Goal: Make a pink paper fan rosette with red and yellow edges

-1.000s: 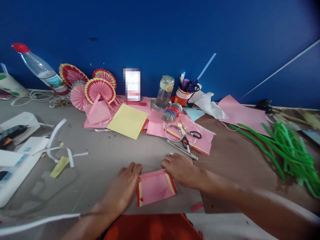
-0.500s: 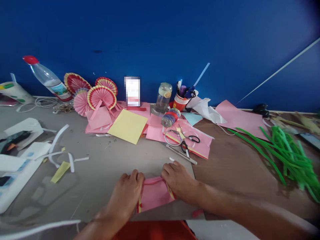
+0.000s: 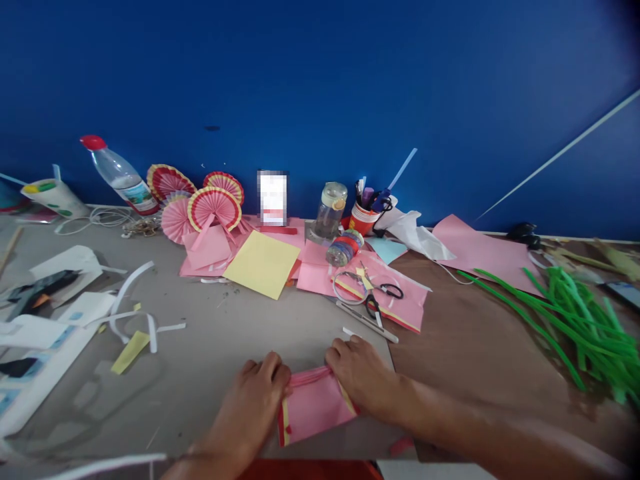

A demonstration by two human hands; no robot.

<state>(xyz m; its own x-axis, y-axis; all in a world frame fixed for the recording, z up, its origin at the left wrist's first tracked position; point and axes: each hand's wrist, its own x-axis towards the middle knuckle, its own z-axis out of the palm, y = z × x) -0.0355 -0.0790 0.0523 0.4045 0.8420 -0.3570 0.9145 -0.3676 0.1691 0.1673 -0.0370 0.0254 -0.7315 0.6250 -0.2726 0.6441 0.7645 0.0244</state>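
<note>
I pinch the pink paper (image 3: 320,412) at its folded far corners — left hand (image 3: 256,395), right hand (image 3: 367,377), fingers curled tight — the sheet spanning between.

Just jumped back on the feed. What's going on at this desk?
Someone is working a pink sheet with red and yellow side borders, the left hand at one far corner and the right hand at the other. The far edge is folded into a narrow strip between them; the rest lies flat toward the person. Beyond the hands are a yellow sheet and black-handled scissors, with pleated paper fans farther back, to the left.
</note>
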